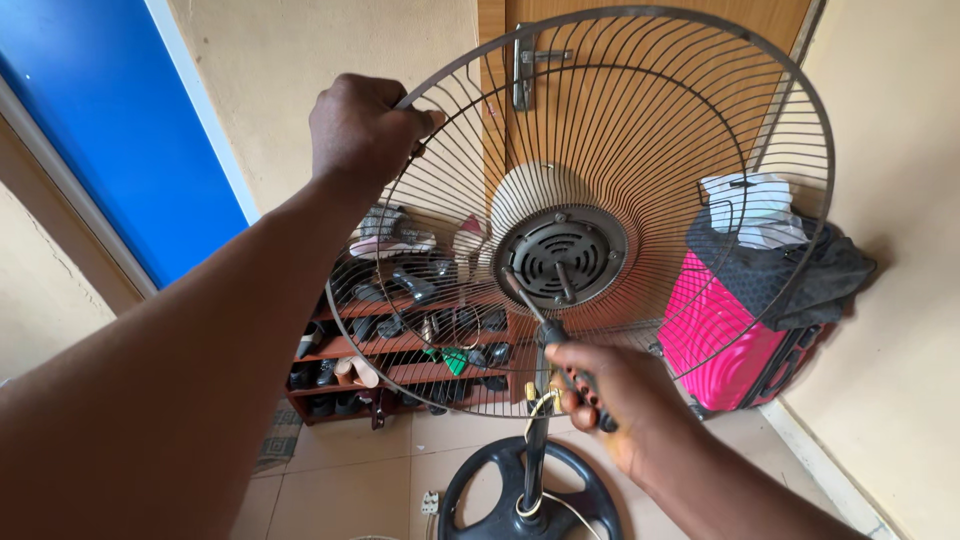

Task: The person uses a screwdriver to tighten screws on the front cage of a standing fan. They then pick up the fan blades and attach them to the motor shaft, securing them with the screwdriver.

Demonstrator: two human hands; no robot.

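A round wire fan guard (700,130) stands upright on a pole in front of me, with the grey motor hub (562,255) and its bare shaft at the centre. My left hand (362,128) grips the guard's rim at the upper left. My right hand (610,400) holds a screwdriver (545,325) with a dark handle; its tip touches the lower left edge of the motor hub. The fan's black round base (480,495) rests on the tiled floor below.
A wooden shoe rack (400,345) with several shoes stands behind the fan. A pink suitcase (725,345) with dark and white cloth on top leans at the right wall. A wooden door (640,60) is behind, a blue panel (110,130) at the left.
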